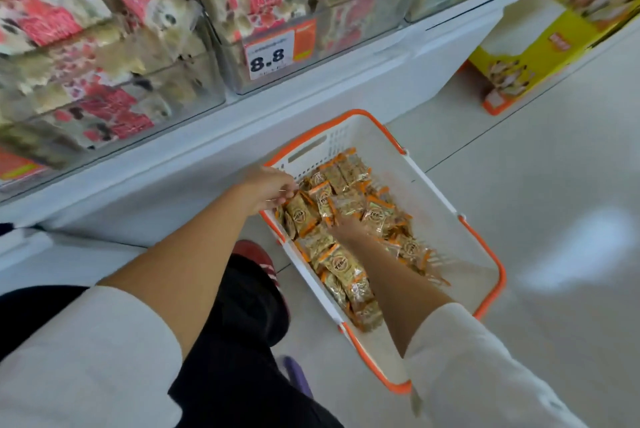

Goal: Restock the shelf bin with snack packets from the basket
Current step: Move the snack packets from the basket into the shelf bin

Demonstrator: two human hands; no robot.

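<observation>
A white basket with an orange rim (446, 192) stands on the floor below the shelf, holding several gold snack packets with orange edges (341, 264). My left hand (272, 186) is at the basket's near-left rim, its fingers curled round a few packets (299, 212). My right hand (346, 228) reaches down into the pile, fingers buried among the packets; its grip is hidden. Clear shelf bins (277, 56) above hold pink and white packets, one bin bearing a price tag of 8.8.
A white shelf base (194, 164) runs along the left behind the basket. A yellow and orange display carton (540, 46) stands on the floor at the upper right. My knee and a red shoe (256, 254) are left of the basket. Pale floor tiles lie to the right.
</observation>
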